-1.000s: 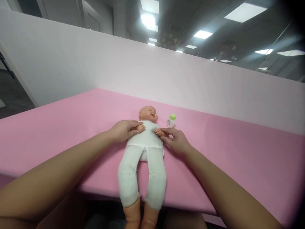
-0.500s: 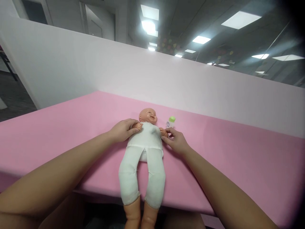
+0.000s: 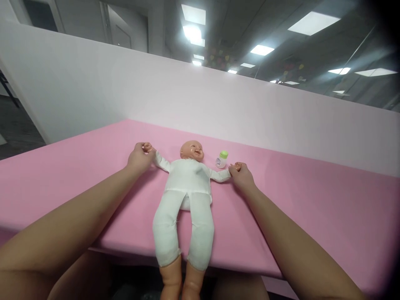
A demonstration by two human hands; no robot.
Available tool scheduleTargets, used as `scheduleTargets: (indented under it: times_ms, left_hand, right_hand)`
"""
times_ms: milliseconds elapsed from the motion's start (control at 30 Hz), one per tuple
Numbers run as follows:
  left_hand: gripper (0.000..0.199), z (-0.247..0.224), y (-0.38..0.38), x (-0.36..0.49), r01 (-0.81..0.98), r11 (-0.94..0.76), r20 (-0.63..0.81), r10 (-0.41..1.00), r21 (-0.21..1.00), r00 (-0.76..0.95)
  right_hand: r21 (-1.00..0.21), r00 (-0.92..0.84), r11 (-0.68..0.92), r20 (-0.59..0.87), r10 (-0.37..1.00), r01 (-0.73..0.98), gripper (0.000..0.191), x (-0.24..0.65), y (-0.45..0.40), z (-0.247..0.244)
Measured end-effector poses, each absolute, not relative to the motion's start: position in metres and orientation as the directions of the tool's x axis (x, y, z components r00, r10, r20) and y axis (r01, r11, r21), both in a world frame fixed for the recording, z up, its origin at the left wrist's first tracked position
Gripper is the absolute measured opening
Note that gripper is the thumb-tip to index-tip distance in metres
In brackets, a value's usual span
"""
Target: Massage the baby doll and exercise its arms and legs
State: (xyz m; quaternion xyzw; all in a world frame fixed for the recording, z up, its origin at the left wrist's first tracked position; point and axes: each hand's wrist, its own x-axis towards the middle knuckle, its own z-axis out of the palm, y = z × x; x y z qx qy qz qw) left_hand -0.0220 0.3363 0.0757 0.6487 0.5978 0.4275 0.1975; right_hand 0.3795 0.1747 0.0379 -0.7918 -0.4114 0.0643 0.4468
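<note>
White cloth-bodied doll (image 3: 189,179), smooth hard hands pinched in the closed grip of left (image 3: 140,159) and right hands (image 3: 243,176).

Glossy Plastic, Matt Cloth

We see smooth, glossy plastic on the doll's head (image 3: 191,151), and similar smooth plastic on its lower legs (image 3: 171,275). Its white body (image 3: 187,177) looks like matt cloth, lightly creased. We read the small bottle (image 3: 221,162) as translucent plastic, its green cap (image 3: 224,154) smooth. The pink surface (image 3: 300,196) looks smooth, with a soft sheen; the pale wall (image 3: 156,87) looks smooth too.
</note>
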Motion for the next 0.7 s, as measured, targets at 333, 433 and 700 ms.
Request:
scheduleTargets:
  times_ms: [333,433,700]
  left_hand:
    - [0.049,0.075,0.350,-0.033,0.881,-0.124,0.154,0.986,0.457,0.059]
    - [0.048,0.073,0.350,-0.034,0.874,-0.153,0.160,0.983,0.462,0.088]
    - [0.073,0.078,0.339,-0.028,0.635,-0.275,0.364,0.931,0.722,-0.011]
  right_hand:
    - [-0.656,0.627,-0.398,0.150,0.765,0.642,0.042,0.385,0.168,0.044]
    - [-0.688,0.624,-0.370,0.154,0.766,0.624,0.040,0.386,0.167,0.043]
    - [-0.936,0.558,-0.007,0.203,0.804,0.351,0.063,0.370,0.169,0.043]
